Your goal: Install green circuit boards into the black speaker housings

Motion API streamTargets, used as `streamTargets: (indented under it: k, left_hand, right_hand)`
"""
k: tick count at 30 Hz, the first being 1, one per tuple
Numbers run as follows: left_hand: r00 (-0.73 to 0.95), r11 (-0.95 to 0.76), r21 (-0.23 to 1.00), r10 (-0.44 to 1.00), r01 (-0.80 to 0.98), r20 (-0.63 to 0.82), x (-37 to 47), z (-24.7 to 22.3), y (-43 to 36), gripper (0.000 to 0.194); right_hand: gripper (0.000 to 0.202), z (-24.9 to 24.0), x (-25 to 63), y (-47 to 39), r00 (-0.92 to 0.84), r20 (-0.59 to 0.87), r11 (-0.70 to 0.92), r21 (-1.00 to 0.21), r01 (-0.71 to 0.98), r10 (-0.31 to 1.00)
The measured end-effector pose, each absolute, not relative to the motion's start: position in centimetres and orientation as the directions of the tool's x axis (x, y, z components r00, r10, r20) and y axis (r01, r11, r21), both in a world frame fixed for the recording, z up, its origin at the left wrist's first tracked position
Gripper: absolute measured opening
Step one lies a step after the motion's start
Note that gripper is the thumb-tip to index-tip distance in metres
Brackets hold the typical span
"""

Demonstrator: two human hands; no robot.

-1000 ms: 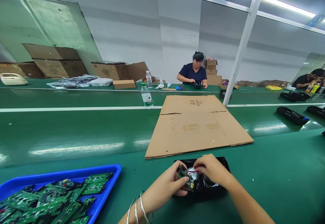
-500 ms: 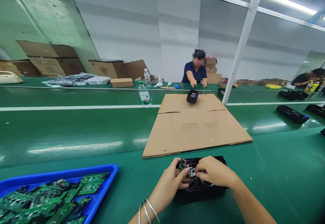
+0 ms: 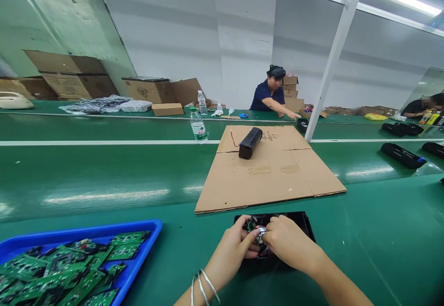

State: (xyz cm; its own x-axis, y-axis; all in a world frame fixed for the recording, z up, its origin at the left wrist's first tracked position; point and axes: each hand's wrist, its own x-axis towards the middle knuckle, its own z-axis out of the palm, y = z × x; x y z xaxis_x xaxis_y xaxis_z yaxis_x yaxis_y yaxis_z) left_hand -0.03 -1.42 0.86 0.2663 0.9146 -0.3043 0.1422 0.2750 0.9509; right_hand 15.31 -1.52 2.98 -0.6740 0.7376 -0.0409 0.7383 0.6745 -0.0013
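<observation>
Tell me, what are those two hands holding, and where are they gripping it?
Both hands, left hand and right hand, pinch a small circuit board with wires by its edges, over the open black casing.

Low in the frame, just right of centre: a black plastic housing [image 3: 301, 225], roughly rectangular, lying flat and open side up on the green surface, its far edge just short of the near edge of a flat sheet of cardboard. Glossy rim visible along the far and right sides; near and left parts covered by two hands. Over the housing's left half, a small green circuit board [image 3: 251, 223], tilted, pinched between fingertips of both hands. Red wiring [image 3: 261, 228] and small pale metal parts bunched just beside the board, over the housing's hollow; finer detail too small to tell.
</observation>
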Motion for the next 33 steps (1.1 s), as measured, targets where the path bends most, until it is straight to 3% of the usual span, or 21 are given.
streamTargets:
  k: [3, 8, 13, 18, 28, 33]
  left_hand:
    - [0.284, 0.199, 0.969, 0.93, 0.145, -0.233, -0.1, 1.2, -1.8, 0.028]
    - [0.307, 0.035, 0.98, 0.947, 0.194, -0.094, -0.1, 1.4, -2.1, 0.024]
    - [0.328, -0.098, 0.962, 0.945, 0.256, 0.009, -0.3, 1.2, -1.9, 0.021]
    - [0.32, -0.132, 0.948, 0.947, 0.289, 0.035, -0.5, 1.4, -1.7, 0.017]
    - [0.264, -0.112, 0.958, 0.964, 0.263, 0.04, -0.3, 1.2, -1.8, 0.018]
    - [0.264, -0.134, 0.897, 0.964, 0.421, 0.02, -0.5, 1.8, -2.2, 0.018]
  right_hand:
    - [0.02, 3.0, 15.0, -1.5, -0.632, -0.071, 0.631, -0.038, 0.775, 0.771]
    - [0.015, 3.3, 14.3, -1.3, -0.429, -0.129, 0.417, -0.108, 0.902, 0.894]
    - [0.018, 3.5, 14.0, -1.2, -0.26, -0.088, 0.249, -0.122, 0.961, 0.962]
    - [0.015, 3.1, 14.6, -0.9, -0.353, -0.02, 0.336, -0.257, 0.906, 0.936]
    - [0.005, 2.3, 14.5, -0.8, -0.342, 0.051, 0.342, -0.269, 0.9, 0.938]
    - [0.02, 2.6, 15.3, -0.9, -0.293, -0.091, 0.214, -0.487, 0.847, 0.952]
